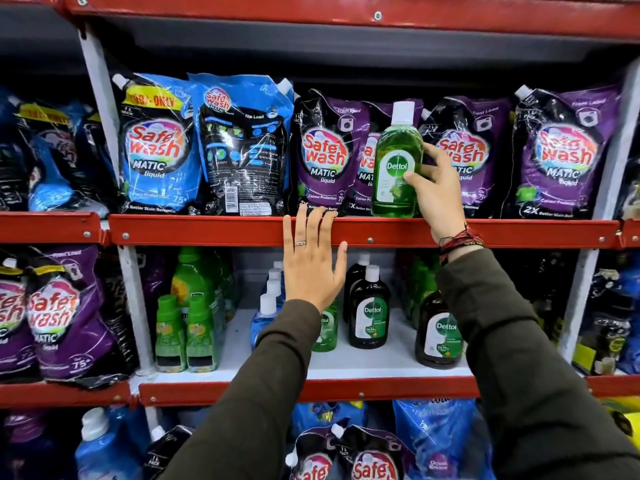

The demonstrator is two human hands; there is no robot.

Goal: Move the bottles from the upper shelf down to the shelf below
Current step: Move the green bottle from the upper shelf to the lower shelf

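Dark sleeves (263,393) nearest, R hand (437,188) gripping green Dettol bottle (396,168) on upper shelf (207,230), L hand (311,261) fingers spread, empty

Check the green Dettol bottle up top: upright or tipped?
Upright. The green bottle stands on the upper shelf, white cap up, with the right hand closing on its side.
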